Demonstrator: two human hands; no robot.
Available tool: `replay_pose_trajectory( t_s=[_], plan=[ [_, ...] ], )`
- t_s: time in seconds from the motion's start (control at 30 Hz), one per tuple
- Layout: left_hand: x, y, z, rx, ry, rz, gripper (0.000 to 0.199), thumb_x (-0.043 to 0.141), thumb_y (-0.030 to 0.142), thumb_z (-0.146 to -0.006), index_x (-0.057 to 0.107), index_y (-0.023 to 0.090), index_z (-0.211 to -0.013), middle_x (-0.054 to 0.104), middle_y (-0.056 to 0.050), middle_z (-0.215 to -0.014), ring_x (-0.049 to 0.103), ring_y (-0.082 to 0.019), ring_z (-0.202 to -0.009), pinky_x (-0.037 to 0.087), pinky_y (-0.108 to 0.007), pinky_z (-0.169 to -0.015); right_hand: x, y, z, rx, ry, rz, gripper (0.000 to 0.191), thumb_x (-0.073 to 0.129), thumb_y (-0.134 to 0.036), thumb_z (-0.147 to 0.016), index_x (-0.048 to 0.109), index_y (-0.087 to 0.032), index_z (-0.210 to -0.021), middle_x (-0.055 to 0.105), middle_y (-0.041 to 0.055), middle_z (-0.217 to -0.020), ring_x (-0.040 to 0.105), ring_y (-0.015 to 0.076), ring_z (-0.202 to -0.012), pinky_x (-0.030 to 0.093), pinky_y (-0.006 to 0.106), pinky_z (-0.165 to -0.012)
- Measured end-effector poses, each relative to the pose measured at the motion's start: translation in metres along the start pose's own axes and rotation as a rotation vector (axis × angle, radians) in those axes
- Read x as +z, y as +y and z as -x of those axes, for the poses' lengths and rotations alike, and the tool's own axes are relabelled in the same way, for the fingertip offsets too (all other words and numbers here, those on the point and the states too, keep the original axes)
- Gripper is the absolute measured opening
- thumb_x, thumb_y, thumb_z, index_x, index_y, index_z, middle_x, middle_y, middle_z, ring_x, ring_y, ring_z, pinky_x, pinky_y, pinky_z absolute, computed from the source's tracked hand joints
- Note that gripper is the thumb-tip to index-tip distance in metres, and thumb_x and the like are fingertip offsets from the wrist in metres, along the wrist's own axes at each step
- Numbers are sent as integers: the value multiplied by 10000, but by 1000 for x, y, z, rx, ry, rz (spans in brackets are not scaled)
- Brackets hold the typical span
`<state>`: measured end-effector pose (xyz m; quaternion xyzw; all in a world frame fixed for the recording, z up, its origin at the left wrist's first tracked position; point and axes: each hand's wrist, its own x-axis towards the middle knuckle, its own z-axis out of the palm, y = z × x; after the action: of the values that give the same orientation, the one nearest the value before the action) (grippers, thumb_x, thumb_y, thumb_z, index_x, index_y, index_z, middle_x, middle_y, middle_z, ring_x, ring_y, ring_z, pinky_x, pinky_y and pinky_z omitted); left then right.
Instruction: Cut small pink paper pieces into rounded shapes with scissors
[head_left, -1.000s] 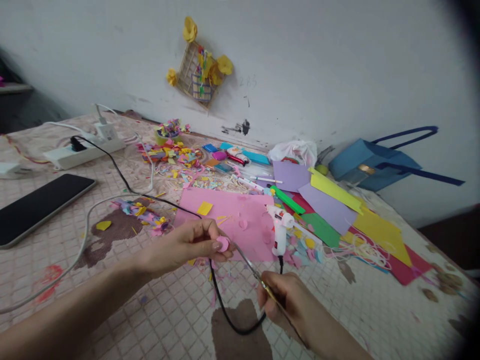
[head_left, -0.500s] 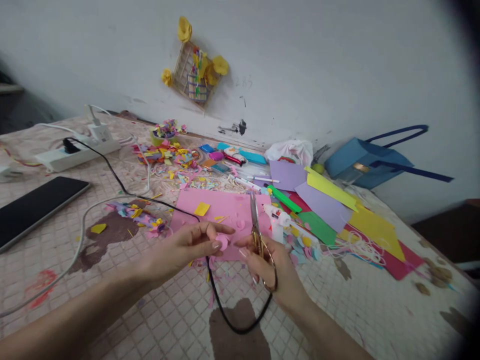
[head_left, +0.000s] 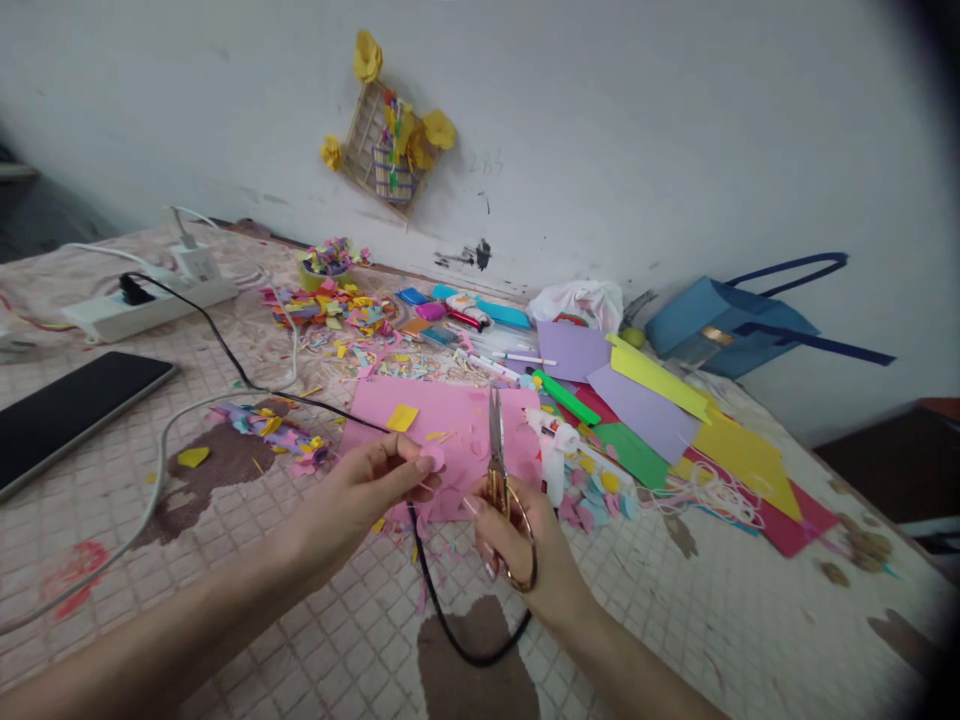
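Note:
Between the thumb and fingers of my left hand (head_left: pixel 386 475) is a small rounded piece of pink paper (head_left: pixel 433 458). My right hand (head_left: pixel 525 540) grips gold-handled scissors (head_left: pixel 497 470), their blades pointing up and away from me and looking closed. Both hands are above the near part of a pink paper sheet (head_left: pixel 457 405) on the table. A yellow paper scrap (head_left: pixel 403 417) and small pink cuttings lie on that sheet. A white glue gun (head_left: pixel 551 430) rests at its right edge, and its black cord (head_left: pixel 442 610) loops below my hands.
Coloured paper sheets (head_left: pixel 645 420) and white string (head_left: pixel 724 500) lie to the right, near a blue bag (head_left: pixel 727 325). Paper scraps (head_left: pixel 337 308) are heaped at the back. On the left are a phone (head_left: pixel 75 415) and a power strip (head_left: pixel 150 310).
My left hand has moved slightly up and left with the pink paper piece. My right hand and the scissors have shifted a little left, so the scissors are farther from the paper.

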<state>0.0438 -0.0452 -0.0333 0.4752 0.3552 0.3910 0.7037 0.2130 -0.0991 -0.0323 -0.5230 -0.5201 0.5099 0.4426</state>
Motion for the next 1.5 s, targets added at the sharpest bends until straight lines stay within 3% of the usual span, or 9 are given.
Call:
replay_pose_trajectory(
  t_s=[0.17, 0.3, 0.47, 0.67, 1.0, 1.5],
  plan=[
    [7, -2, 3, -4, 61, 127, 150, 647, 291, -783, 587, 171, -716, 591, 14, -716, 533, -110, -690, 423, -238, -684, 8, 1, 4, 16, 35, -30, 298, 550, -450, -830, 517, -165, -751, 379, -89, -469, 353, 56, -388, 285, 170, -380],
    [11, 0, 7, -10, 95, 213, 161, 667, 290, -764, 600, 161, -693, 599, 2, -731, 533, -113, -691, 426, -242, -679, 17, 3, 11, 39, -20, -96, 412, 475, -541, -847, 430, -184, -647, 334, -93, -451, 311, 52, -377, 247, 169, -369],
    [12, 0, 8, -15, 154, 303, 161, 690, 275, -742, 602, 157, -677, 589, -2, -760, 534, -116, -722, 430, -244, -707, 27, 10, 22, 58, -106, -67, 449, 438, -604, -837, 399, -197, -651, 301, -99, -443, 269, 56, -372, 218, 184, -362],
    [14, -4, 8, 3, 176, 363, 164, 676, 261, -757, 582, 159, -669, 566, 13, -732, 512, -100, -700, 431, -230, -695, 31, 21, 27, 49, -106, 49, 487, 373, -644, -840, 405, -190, -667, 283, -97, -459, 283, 57, -372, 223, 191, -366],
    [17, -2, 9, 33, 232, 395, 162, 688, 248, -743, 580, 156, -666, 575, 19, -748, 509, -97, -721, 430, -230, -723, 36, 23, 24, 120, -85, 25, 540, 401, -721, -766, 399, -195, -645, 296, -111, -399, 260, 41, -308, 211, 165, -310],
    [22, -3, 9, 39, 295, 439, 170, 710, 236, -698, 561, 160, -661, 574, 36, -683, 513, -98, -698, 409, -222, -706, 42, 24, 22, 84, -81, 43, 490, 406, -654, -823, 413, -191, -663, 308, -99, -424, 274, 55, -340, 233, 176, -337]
  ],
)
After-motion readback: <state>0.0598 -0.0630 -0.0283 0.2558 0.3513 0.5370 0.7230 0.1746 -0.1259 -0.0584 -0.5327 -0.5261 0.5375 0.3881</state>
